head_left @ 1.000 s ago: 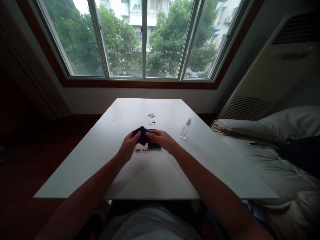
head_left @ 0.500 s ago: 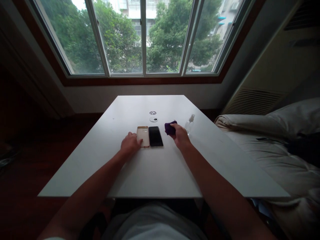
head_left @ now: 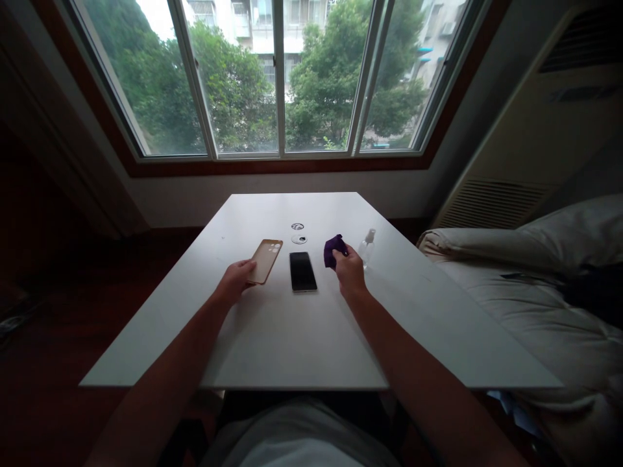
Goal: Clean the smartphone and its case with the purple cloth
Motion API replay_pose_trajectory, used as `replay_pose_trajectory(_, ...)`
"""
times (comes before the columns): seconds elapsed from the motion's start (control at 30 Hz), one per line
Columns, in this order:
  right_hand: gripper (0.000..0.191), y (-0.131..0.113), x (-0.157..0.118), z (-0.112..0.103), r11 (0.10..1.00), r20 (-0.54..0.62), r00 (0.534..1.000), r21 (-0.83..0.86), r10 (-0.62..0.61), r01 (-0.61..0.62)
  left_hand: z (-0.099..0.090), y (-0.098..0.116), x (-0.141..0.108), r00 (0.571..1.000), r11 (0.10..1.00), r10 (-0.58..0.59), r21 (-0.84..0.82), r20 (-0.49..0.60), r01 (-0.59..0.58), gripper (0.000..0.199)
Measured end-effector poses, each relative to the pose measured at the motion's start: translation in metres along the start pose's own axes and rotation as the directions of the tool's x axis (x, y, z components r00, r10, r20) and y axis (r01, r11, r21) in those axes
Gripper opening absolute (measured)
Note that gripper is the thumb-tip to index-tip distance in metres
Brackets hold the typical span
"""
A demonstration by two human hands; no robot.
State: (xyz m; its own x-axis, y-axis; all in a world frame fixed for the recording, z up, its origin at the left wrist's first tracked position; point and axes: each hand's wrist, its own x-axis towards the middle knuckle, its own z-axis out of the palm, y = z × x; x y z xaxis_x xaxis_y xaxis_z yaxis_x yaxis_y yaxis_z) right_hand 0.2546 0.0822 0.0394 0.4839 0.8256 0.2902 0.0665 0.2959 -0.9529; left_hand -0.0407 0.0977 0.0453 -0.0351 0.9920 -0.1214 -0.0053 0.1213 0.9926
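My left hand (head_left: pixel 236 280) grips a tan phone case (head_left: pixel 266 261) by its lower left edge and holds it tilted above the table. The camera cut-outs show at the case's upper right corner. Between my two hands a dark-screened phone (head_left: pixel 302 272) lies flat on the white table (head_left: pixel 272 344). In my right hand (head_left: pixel 349 267) is a bunched purple cloth (head_left: pixel 334 251), pinched between thumb and fingers, to the right of the phone. Close behind that hand stands a clear spray bottle (head_left: pixel 368 248).
Two small round items (head_left: pixel 298 239) lie beyond the phone; I cannot make out what they are. A window (head_left: pixel 280 91) rises behind the table's far edge. To the right is a pale padded cover (head_left: pixel 511 266), with a large vented unit (head_left: pixel 535 130) behind it.
My left hand has lifted the phone case off the table, moving it left, away from the phone, and tilting it. The purple cloth has shifted slightly in my right hand.
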Motion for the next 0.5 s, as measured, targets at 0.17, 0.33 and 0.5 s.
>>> replay_pose_trajectory(0.17, 0.048, -0.011, -0.017, 0.008, 0.975, -0.044, 0.986, -0.160, -0.161, 0.153, 0.021, 0.007, -0.024, 0.961, 0.976, -0.109, -0.157, 0.255, 0.153, 0.033)
replay_pose_trajectory(0.33, 0.051, -0.016, -0.035, 0.018, 0.765, 0.357, 0.803, -0.281, -0.477, 0.580, 0.041, 0.008, -0.048, 0.858, 0.941, 0.015, -0.296, 0.514, 0.161, 0.050)
replay_pose_trajectory(0.5, 0.058, 0.001, -0.044, 0.035, 0.567, 0.637, 0.642, -0.365, -0.427, 0.739, 0.050, 0.006, -0.056, 0.882, 0.900, 0.092, -0.418, 0.462, 0.125, 0.047)
